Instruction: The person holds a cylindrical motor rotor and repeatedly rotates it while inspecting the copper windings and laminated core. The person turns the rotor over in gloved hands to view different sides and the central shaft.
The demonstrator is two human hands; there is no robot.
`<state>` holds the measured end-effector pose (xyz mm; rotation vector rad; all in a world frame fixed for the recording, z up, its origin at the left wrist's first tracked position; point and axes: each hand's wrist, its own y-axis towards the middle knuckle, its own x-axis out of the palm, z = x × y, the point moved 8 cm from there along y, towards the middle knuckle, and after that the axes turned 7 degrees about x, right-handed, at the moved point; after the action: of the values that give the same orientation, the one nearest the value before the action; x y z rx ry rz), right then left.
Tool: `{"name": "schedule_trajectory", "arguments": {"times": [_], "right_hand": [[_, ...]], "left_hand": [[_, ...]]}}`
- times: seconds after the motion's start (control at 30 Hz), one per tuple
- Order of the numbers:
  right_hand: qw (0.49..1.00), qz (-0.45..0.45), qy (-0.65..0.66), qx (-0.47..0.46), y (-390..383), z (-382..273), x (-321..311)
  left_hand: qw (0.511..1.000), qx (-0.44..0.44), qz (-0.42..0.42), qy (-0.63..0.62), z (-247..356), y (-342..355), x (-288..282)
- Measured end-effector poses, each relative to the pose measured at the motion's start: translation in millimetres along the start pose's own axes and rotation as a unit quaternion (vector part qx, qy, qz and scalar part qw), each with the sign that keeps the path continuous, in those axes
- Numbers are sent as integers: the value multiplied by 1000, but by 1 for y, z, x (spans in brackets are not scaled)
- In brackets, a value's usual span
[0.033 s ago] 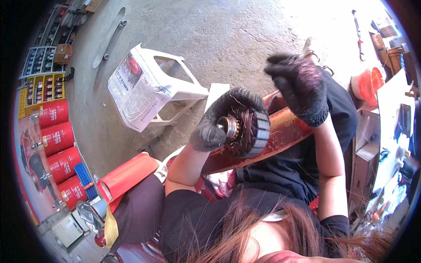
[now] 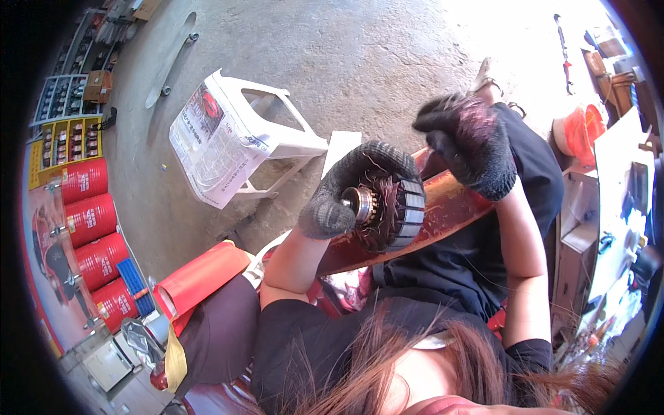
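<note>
A motor armature (image 2: 407, 214) lies in my left hand (image 2: 333, 197), whose gloved fingers wrap over its top and whose thumb is by the shaft end. Its copper commutator (image 2: 360, 205) points left, and loose wire strands stick out around the windings. Up and to the right, apart from the armature, is my right hand (image 2: 474, 142), in a black glove with reddish wear. Its fingers are bent together; whatever they might pinch is too small to make out. Below the armature, across my lap, runs a worn red-brown curved piece (image 2: 449, 200).
A white plastic stool (image 2: 280, 142) with newspaper on its seat stands ahead on the left. Red drums (image 2: 93, 259) and shelves of small goods (image 2: 71, 142) line the left side. An orange-red bucket (image 2: 584, 135) and a cluttered pale bench (image 2: 615, 207) are on the right.
My right hand has shifted slightly left and its fingers have drawn closer together. The armature has turned a little in my left hand.
</note>
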<state>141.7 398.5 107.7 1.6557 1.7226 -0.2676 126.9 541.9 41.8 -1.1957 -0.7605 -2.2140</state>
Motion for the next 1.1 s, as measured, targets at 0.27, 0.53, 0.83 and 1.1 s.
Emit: {"name": "schedule_trajectory", "arguments": {"times": [0.27, 0.53, 0.83, 1.1], "right_hand": [[997, -76, 19, -9, -18, 0, 4], [969, -176, 157, 68, -23, 16, 26], [958, -237, 120, 108, -23, 21, 42], [937, -312, -105, 119, -23, 20, 55]], "left_hand": [[999, 8, 14, 52, 2, -3, -7], [998, 9, 42, 52, 4, -3, -9], [986, 18, -34, 163, 7, 0, -1], [972, -40, -60, 223, 3, 4, 13]]}}
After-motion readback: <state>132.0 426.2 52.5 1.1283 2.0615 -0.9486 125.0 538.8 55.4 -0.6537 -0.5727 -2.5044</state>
